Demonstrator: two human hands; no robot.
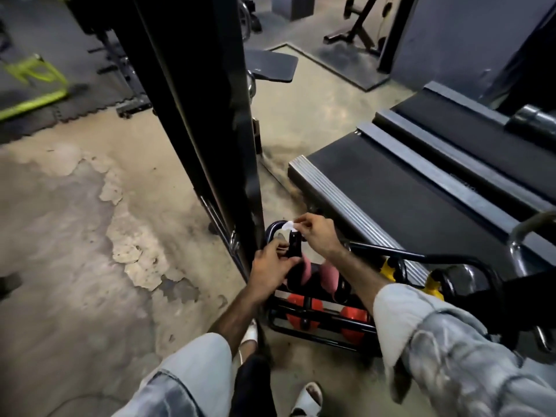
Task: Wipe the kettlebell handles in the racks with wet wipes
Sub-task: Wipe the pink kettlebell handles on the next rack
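Observation:
A low black rack (304, 328) on the floor holds pink kettlebells (329, 278) on top and orange kettlebells (352, 319) below. Yellow kettlebells (433, 285) sit further right. My left hand (272, 264) grips the black handle (293, 251) of the leftmost pink kettlebell. My right hand (319, 234) pinches a small white wet wipe (289, 225) at the top of that handle, beside the rack's curved end bar (275, 225).
A tall black machine post (207, 115) stands just left of the rack. A treadmill deck (400, 188) lies to the right, close behind the rack. My feet in white sandals (307, 398) are on worn concrete floor. Rubber mats and a green frame (33, 85) lie far left.

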